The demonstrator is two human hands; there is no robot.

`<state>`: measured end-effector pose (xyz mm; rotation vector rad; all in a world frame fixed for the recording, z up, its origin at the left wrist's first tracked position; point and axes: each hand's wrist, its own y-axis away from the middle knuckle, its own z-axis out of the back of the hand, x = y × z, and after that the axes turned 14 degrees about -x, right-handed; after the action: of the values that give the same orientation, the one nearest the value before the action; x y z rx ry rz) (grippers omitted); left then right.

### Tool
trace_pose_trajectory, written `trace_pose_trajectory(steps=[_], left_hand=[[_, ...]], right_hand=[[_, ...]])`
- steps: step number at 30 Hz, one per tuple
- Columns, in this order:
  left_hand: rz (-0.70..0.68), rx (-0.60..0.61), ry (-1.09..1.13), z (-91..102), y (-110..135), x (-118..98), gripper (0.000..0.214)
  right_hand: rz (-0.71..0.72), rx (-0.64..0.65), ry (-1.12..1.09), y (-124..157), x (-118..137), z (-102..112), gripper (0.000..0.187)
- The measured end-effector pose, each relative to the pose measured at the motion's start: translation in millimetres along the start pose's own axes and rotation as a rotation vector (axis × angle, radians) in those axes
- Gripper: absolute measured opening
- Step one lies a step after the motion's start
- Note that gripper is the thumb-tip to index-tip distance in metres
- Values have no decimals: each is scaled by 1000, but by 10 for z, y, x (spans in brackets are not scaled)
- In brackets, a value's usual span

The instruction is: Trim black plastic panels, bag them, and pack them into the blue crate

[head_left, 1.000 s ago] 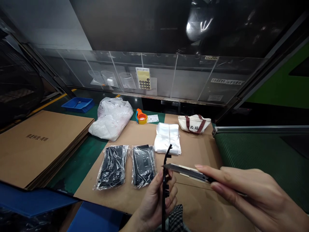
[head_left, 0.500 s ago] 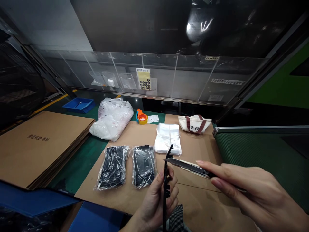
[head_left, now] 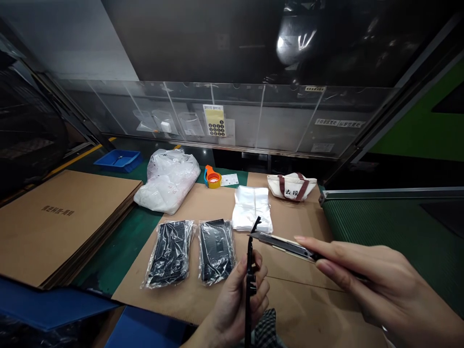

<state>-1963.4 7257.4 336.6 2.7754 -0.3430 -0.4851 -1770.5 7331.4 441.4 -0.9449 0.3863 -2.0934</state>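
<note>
Left hand (head_left: 232, 297) holds 1 part (head_left: 248, 304), right hand (head_left: 387, 282) 1 knife (head_left: 284, 245), near 2 packs (head_left: 216, 251).

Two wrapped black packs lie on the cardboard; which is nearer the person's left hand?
The wrapped pack on the right, beside the left hand in this view; the other pack lies farther left, away from that hand.

strip (head_left: 248, 295) left of knife (head_left: 284, 244) | sack (head_left: 168, 181) between cardboard stack (head_left: 65, 217) and tape dispenser (head_left: 214, 183) | tote (head_left: 290, 187) right of tape dispenser
</note>
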Motion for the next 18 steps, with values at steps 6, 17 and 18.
trace_pose_trajectory(steps=[6,17,18], left_hand=[[-4,-23,-2,20,-10,19,21],[2,31,29,35,-18,14,20],[0,28,34,39,-16,14,20]], right_hand=[[25,-10,1,12,16,1,37],[-23,8,-23,33,-12,-15,40],[-19,-2,-12,34,-8,-15,38]])
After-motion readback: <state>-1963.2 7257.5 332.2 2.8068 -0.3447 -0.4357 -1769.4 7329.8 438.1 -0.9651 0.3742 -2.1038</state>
